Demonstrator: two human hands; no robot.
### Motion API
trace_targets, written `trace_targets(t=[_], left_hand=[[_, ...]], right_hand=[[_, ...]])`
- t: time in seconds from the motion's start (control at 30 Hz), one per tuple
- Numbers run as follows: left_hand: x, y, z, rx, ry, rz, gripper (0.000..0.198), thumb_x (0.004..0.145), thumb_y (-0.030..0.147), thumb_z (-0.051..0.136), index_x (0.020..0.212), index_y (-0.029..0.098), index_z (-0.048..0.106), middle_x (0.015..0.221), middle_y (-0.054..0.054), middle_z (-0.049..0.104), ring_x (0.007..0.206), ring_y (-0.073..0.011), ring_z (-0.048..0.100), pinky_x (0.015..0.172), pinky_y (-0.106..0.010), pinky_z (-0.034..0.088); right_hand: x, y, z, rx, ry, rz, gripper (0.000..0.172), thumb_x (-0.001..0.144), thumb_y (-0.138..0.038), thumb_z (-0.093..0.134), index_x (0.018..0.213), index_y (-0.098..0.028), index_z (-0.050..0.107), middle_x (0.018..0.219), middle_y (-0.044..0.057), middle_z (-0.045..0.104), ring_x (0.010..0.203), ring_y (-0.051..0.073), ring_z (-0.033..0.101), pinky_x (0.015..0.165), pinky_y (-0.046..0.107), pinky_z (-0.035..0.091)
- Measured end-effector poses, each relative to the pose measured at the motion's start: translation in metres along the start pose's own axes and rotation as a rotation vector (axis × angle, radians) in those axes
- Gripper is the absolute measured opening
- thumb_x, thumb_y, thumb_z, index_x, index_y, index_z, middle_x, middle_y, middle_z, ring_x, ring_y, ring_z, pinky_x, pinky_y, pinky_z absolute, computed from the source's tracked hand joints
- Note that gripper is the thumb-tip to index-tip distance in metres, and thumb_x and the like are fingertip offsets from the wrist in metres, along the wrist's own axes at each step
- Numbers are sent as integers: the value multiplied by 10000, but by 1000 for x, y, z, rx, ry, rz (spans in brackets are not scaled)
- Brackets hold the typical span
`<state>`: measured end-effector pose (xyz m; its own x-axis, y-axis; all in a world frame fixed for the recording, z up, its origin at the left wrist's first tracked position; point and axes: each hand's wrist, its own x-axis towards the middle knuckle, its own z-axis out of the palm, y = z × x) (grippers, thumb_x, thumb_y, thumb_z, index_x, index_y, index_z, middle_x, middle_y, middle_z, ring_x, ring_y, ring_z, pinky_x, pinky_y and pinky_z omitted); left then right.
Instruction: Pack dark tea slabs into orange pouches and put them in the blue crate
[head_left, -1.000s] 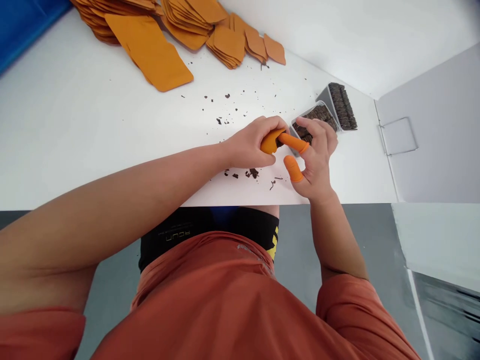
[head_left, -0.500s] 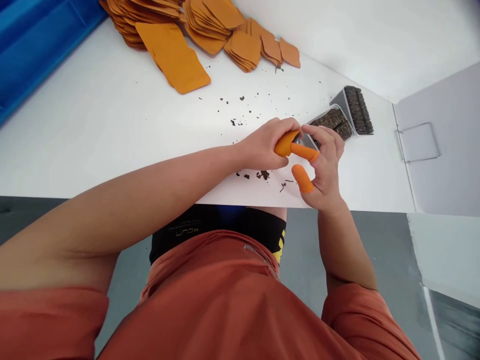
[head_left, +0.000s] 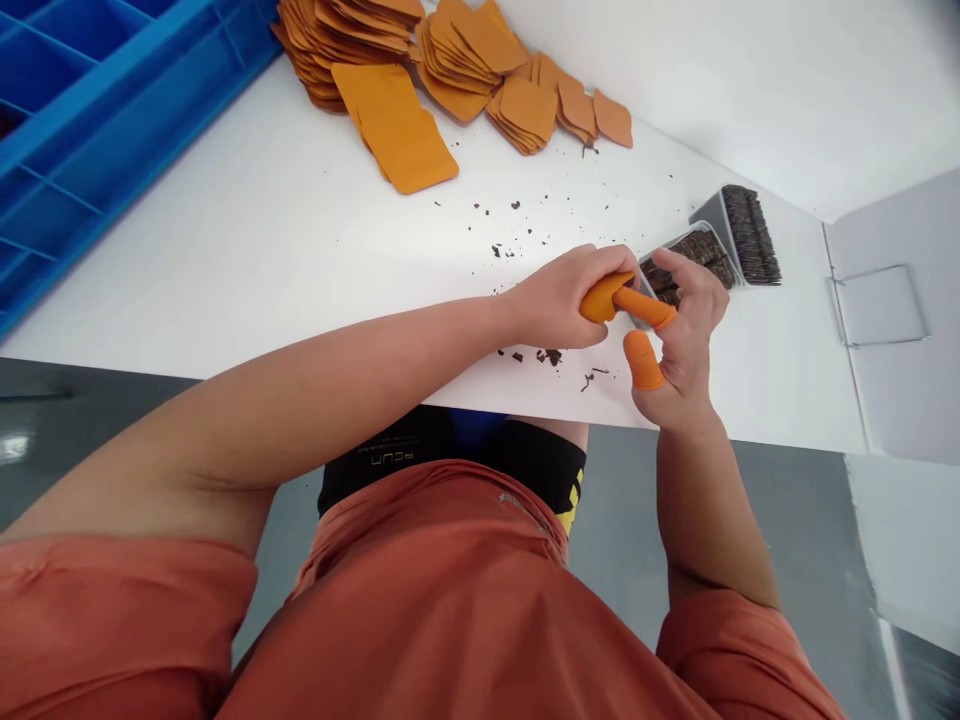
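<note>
My left hand (head_left: 564, 298) is wrapped round a curled orange piece (head_left: 600, 299) above the white table. My right hand (head_left: 686, 335) wears orange covers on its thumb and index finger. Its covered index finger touches the mouth of the orange piece, while the thumb and the other fingers are spread apart. Just beyond the right hand, a clear container (head_left: 731, 244) holds dark brown strips (head_left: 703, 252). Whatever lies inside the orange piece is hidden.
Stacks of flat orange pieces (head_left: 397, 130) lie at the table's far side. A blue crate (head_left: 142, 130) stands at the far left. Another container of dark strips (head_left: 752, 235) is at the right. Dark crumbs (head_left: 551, 356) dot the white table (head_left: 247, 230).
The view has shifted, so the whole scene sits further right and more of the blue crate shows. My right fingertips have moved slightly away from my left hand, which keeps hold of the orange piece.
</note>
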<state>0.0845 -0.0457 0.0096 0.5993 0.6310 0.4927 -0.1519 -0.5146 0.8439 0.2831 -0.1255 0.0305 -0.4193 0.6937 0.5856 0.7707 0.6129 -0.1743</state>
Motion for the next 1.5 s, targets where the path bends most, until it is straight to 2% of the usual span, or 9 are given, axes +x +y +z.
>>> trace_targets(t=[0.17,0.37,0.53,0.77,0.9,1.0,1.13,1.27,1.5], left_hand=[[-1,0,-2,17,-36,40,450,588,29,609,963,255,504,1042,-33,671,983,-244,614,934,-445,512],[-3,1,0,76,-30,-3,447,614,29,593,997,250,525,988,-38,639,1032,-275,638,912,-441,517],[-5,1,2,75,-51,-16,384,631,59,613,937,244,473,914,-34,601,902,-254,608,793,-434,523],[-8,2,9,-106,21,-232,717,769,114,562,1443,247,357,1228,-75,651,1075,-206,683,905,-353,601],[-3,2,4,-7,85,-198,386,888,141,576,1262,231,544,1335,-90,658,1292,-236,628,1145,-420,522],[-1,3,-5,111,89,-154,184,1004,306,606,1161,214,629,1278,-85,704,1260,-255,634,1161,-466,486],[0,3,-16,298,66,-13,250,1081,413,582,1119,214,728,1138,-78,760,1126,-237,666,1129,-444,479],[-1,0,-25,442,62,104,278,1079,463,631,1137,246,793,1038,-70,771,1105,-238,657,1035,-399,510],[-13,8,-48,335,167,43,320,1027,526,692,987,231,810,994,-48,790,936,-176,706,830,-338,538]], right_hand=[[1,-3,-2,46,7,-60,404,1053,-510,468,1394,-382,642,1604,28,525,1456,333,467,1194,637,389],[6,7,2,-39,160,-72,473,996,-448,600,1463,-379,629,1543,81,580,1379,390,527,1131,668,440],[24,23,7,-95,87,-174,538,928,-431,677,1460,-358,641,1531,95,602,1393,432,511,1132,685,409],[35,36,19,-50,214,-211,207,926,-352,718,1133,-349,722,1244,66,763,1273,401,634,1033,625,475],[34,42,28,-76,288,-231,179,934,-355,704,1107,-311,723,1193,71,758,1210,377,658,993,603,484],[33,39,31,-67,293,-209,67,971,-309,641,990,-263,686,1189,73,746,1199,343,651,996,579,473],[30,26,31,-69,286,-116,175,961,-316,684,825,-232,613,1080,65,736,1054,284,655,974,534,437],[28,18,33,-82,317,68,336,932,-509,736,795,-232,605,984,66,705,1059,315,621,1013,581,360],[26,19,32,79,388,140,314,928,-533,763,832,-249,670,943,71,693,1001,314,624,976,578,430]])
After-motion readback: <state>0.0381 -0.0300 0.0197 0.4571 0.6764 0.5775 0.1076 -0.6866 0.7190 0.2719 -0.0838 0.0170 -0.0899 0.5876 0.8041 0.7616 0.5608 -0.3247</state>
